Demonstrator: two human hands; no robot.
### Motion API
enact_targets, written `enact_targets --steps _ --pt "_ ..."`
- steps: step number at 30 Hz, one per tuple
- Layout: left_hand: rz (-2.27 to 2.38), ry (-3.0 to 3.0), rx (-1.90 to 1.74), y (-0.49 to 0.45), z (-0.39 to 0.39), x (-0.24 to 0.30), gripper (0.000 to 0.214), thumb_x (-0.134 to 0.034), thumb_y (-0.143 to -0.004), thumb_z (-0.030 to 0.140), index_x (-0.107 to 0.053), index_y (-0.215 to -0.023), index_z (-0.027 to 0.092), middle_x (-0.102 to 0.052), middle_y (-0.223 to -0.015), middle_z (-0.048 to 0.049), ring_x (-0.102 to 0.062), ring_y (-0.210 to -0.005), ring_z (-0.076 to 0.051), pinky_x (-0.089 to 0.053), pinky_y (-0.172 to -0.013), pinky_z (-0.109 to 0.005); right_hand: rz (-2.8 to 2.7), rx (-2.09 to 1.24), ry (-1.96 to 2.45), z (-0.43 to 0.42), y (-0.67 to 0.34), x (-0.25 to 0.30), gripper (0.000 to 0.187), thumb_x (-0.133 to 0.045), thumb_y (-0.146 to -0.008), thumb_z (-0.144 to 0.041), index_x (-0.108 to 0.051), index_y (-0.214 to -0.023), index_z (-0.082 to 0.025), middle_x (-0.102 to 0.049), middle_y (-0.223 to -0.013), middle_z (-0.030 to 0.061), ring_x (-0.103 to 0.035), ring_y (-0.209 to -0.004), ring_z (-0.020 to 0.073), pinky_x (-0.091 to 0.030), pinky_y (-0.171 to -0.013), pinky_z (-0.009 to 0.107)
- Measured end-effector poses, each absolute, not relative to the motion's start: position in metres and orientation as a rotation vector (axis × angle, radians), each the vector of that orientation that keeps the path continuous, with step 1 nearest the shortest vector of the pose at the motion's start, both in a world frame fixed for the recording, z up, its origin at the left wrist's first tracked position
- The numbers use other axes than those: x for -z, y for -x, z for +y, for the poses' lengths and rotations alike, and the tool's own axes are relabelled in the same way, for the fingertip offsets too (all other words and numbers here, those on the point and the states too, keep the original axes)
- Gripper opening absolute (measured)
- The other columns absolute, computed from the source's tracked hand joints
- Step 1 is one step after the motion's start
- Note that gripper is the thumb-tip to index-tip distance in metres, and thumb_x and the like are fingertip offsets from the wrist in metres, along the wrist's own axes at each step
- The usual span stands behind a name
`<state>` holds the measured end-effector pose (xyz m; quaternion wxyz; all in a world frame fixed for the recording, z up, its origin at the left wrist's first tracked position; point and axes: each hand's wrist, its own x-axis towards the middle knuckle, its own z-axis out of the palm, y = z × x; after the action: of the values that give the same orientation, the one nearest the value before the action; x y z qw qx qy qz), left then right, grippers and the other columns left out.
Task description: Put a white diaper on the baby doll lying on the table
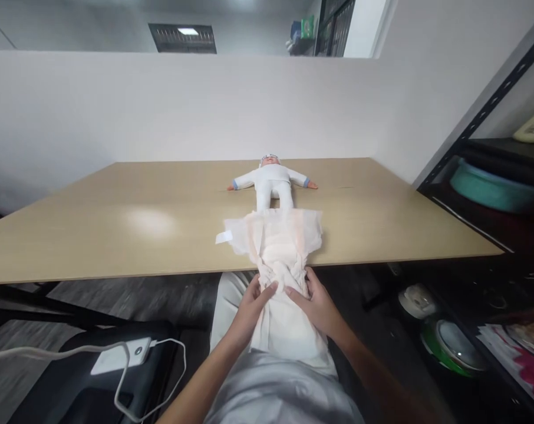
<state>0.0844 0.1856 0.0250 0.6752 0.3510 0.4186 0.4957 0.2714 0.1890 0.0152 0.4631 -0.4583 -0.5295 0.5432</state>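
Observation:
A baby doll [272, 179] in white clothes lies on its back on the tan table [116, 229], arms spread, legs toward me. A white diaper [276, 235] is spread open at the table's near edge below the doll's legs, its lower end hanging off the edge. My left hand [251, 306] and my right hand [315, 300] both pinch the bunched hanging end of the diaper, just below the table edge, over my lap.
A white partition wall stands behind the table. A black shelf rack [483, 118] at right holds a teal bowl [492, 188] and other items; pots sit on the floor below. A white power bank [121, 355] with a cable lies on a black chair at lower left.

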Motion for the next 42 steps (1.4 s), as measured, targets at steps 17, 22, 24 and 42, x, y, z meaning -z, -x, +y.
enact_targets --steps 17,22,24,42 --pt "1.394 -1.354 -0.822 -0.046 0.167 -0.006 0.046 -0.081 -0.094 0.049 -0.067 -0.137 0.037 -0.077 -0.108 -0.0054 -0.073 -0.106 -0.031 -0.059 -0.099 -0.042 -2.023 -0.152 1.193 0.243 -0.256 -0.039 0.052 -0.065 -0.103 -0.021 -0.054 -0.153 -0.027 -0.066 -0.150 0.0146 -0.057 -0.150 0.0354 -0.054 -0.123 0.061" --pt "1.429 -1.715 -0.862 -0.019 0.187 -0.013 0.043 -0.075 -0.098 0.038 -0.068 -0.141 0.040 -0.078 -0.116 -0.0077 -0.075 -0.106 -0.032 -0.060 -0.098 -0.046 -2.244 -0.218 1.170 0.289 -0.240 -0.042 0.055 -0.057 -0.104 -0.020 -0.055 -0.159 -0.018 -0.048 -0.174 0.0155 -0.037 -0.167 0.0337 -0.041 -0.137 0.060" --pt "1.334 -1.913 -0.883 -0.005 0.207 -0.022 0.039 -0.068 -0.102 0.031 -0.067 -0.140 0.039 -0.078 -0.122 -0.0077 -0.074 -0.105 -0.030 -0.060 -0.096 -0.044 -2.254 -0.255 1.214 0.295 -0.239 -0.038 0.061 -0.057 -0.104 -0.021 -0.051 -0.164 -0.018 -0.044 -0.177 0.0155 -0.035 -0.168 0.0338 -0.038 -0.138 0.062" --pt "0.523 -3.196 0.084 -0.054 0.483 -0.093 0.104 -0.082 -0.071 0.001 -0.050 -0.165 0.032 -0.018 -0.189 -0.0108 -0.026 -0.172 -0.044 -0.033 -0.133 -0.056 -2.274 -0.328 1.296 0.295 -0.238 -0.029 0.063 -0.059 -0.102 -0.023 -0.054 -0.165 -0.020 -0.049 -0.175 0.0135 -0.042 -0.164 0.0350 -0.039 -0.136 0.063"
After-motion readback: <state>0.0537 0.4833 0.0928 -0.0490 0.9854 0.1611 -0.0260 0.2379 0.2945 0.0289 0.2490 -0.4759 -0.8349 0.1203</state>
